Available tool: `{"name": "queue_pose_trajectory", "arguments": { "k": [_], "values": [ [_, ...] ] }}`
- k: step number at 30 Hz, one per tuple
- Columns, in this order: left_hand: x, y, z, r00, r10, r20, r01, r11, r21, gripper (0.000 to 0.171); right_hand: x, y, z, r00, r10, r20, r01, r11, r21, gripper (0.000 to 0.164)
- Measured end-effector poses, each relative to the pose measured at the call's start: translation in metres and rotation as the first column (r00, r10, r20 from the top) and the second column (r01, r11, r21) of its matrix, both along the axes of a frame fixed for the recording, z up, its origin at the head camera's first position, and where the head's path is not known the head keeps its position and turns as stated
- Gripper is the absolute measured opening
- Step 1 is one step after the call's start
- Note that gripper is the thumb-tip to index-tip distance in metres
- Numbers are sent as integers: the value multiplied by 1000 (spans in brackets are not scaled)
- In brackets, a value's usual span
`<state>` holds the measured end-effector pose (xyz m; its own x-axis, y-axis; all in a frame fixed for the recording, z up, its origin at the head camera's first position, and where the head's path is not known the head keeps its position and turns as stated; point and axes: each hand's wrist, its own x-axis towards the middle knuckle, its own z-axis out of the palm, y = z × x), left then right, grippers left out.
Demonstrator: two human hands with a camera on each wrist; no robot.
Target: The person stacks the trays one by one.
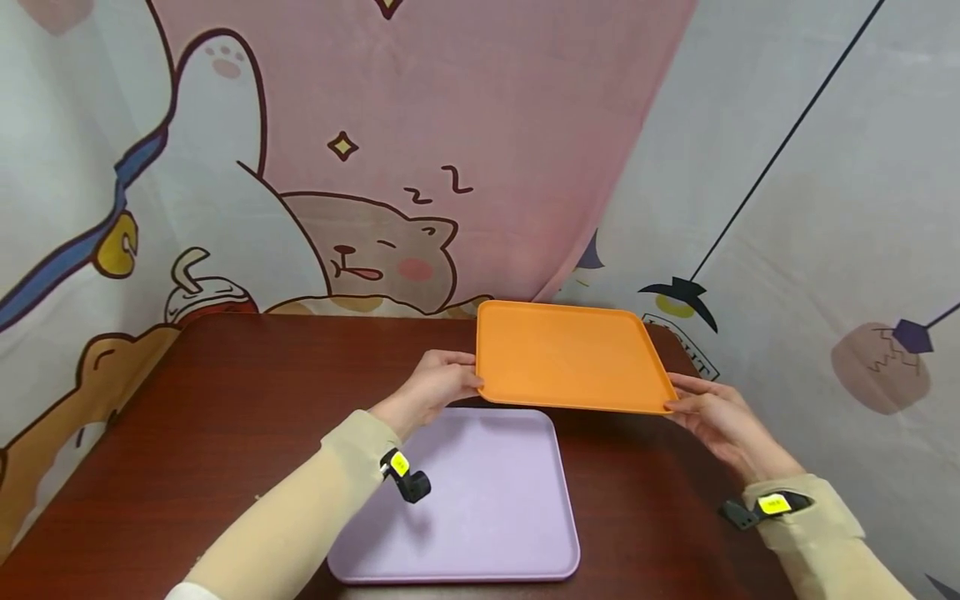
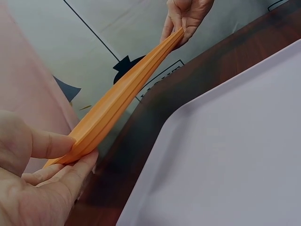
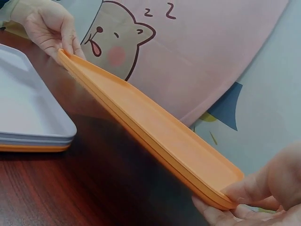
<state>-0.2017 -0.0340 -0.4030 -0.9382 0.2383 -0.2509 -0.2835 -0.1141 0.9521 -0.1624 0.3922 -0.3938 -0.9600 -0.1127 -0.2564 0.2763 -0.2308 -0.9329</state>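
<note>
An orange tray (image 1: 570, 354) is held up over the back right of the table, its face tilted toward the head camera. My left hand (image 1: 442, 383) pinches its near left corner, thumb on top and fingers underneath. At the near right corner, my right hand (image 1: 716, 421) grips it the same way. The right wrist view shows lines running along the edge of the orange tray (image 3: 155, 136). Below and nearer to me lies a light purple tray (image 1: 480, 508), partly covered by my left forearm. It tops a stack, with an orange rim (image 3: 37, 148) at the bottom.
The dark reddish-brown table (image 1: 247, 392) extends left of the stack and under the held tray. Behind and on the right hangs a cloth (image 1: 525, 125) with cartoon animals, close to the table's edges. Small cameras are strapped to both wrists.
</note>
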Motion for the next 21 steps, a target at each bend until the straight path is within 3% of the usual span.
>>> {"name": "queue_pose_trajectory", "arguments": {
  "k": [5,11,21],
  "values": [
    [0,-8,1,1000,-3,-5,3,1000,-14,48,-2,-8,-1,1000,11,-13,-11,1000,4,55],
    [3,-21,2,1000,-1,-19,1,1000,-24,47,-5,-19,-2,999,26,-36,-22,994,103,75],
    [8,-36,3,1000,-4,-31,3,999,-36,47,-5,-32,-2,998,39,-46,-34,993,113,74]
  ]
}}
